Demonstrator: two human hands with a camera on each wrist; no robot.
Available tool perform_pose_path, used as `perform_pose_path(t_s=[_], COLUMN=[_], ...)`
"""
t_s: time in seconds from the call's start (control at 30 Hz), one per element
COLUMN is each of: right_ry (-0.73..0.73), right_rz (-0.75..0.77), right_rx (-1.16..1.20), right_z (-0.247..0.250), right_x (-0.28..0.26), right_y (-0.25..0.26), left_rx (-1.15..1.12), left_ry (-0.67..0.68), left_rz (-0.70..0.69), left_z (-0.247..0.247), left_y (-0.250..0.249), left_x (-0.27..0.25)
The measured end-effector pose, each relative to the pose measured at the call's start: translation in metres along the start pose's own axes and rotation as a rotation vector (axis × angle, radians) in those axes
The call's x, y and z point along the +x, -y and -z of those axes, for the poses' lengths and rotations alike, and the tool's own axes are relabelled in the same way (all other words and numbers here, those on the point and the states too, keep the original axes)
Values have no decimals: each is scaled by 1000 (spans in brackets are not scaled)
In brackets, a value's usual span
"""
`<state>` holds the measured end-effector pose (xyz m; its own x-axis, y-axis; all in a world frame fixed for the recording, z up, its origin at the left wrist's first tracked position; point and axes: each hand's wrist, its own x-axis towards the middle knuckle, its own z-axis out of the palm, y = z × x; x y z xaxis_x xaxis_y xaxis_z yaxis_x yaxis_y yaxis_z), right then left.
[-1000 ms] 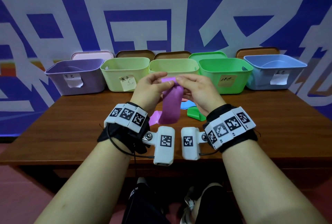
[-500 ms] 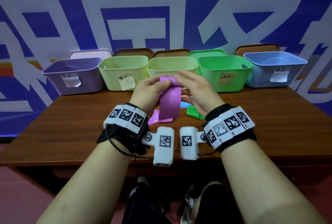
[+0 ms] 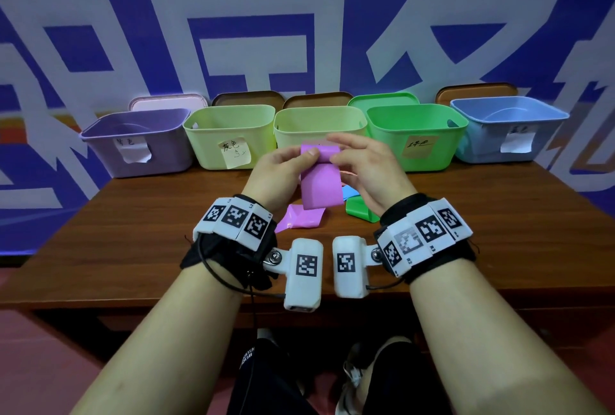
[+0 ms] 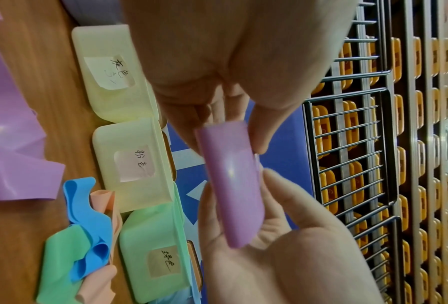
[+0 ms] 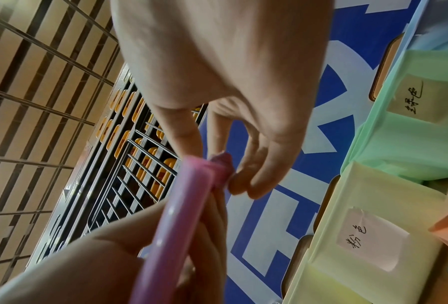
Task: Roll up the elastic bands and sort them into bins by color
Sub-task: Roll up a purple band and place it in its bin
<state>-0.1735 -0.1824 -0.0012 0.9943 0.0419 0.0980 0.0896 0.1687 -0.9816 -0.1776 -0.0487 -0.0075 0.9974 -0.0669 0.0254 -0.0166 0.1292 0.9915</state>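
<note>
Above the table's middle I hold a purple elastic band [image 3: 320, 186] between both hands. Its upper end is wound into a small roll [image 4: 230, 185], seen end-on in the right wrist view [image 5: 181, 205]. My left hand [image 3: 307, 156] pinches the roll's left end with thumb and fingers. On the right end my right hand [image 3: 336, 151] pinches it, with its fingers arched over the top. The band's loose tail [image 3: 299, 219] hangs down and lies crumpled on the table.
Several bins line the table's far edge: purple [image 3: 139, 145], two yellow-green [image 3: 229, 128] [image 3: 319, 121], green [image 3: 416, 125] and blue [image 3: 509, 121]. Loose green [image 3: 357, 211], blue [image 4: 87, 216] and peach [image 4: 102, 197] bands lie under my right hand. A brown wooden table [image 3: 133, 231] carries it all.
Both hands kept turning the roll at the top of the purple band. More band is wound on and the hanging part is shorter. The right fingers shifted over the roll.
</note>
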Motion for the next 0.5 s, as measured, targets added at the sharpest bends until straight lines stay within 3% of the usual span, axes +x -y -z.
perform_pose_path(t_s=[0.13, 0.33, 0.5], right_ry=[58, 14, 7], right_rz=[-21, 18, -10], right_rx=[-8, -25, 22], right_z=[-2, -2, -3], right_x=[-5, -3, -6], right_y=[2, 1, 5], left_rx=[-39, -44, -50], left_ry=[25, -12, -46], left_rz=[-6, 44, 2], left_z=[1, -2, 1], left_y=[-2, -4, -4], left_x=[-1, -3, -3])
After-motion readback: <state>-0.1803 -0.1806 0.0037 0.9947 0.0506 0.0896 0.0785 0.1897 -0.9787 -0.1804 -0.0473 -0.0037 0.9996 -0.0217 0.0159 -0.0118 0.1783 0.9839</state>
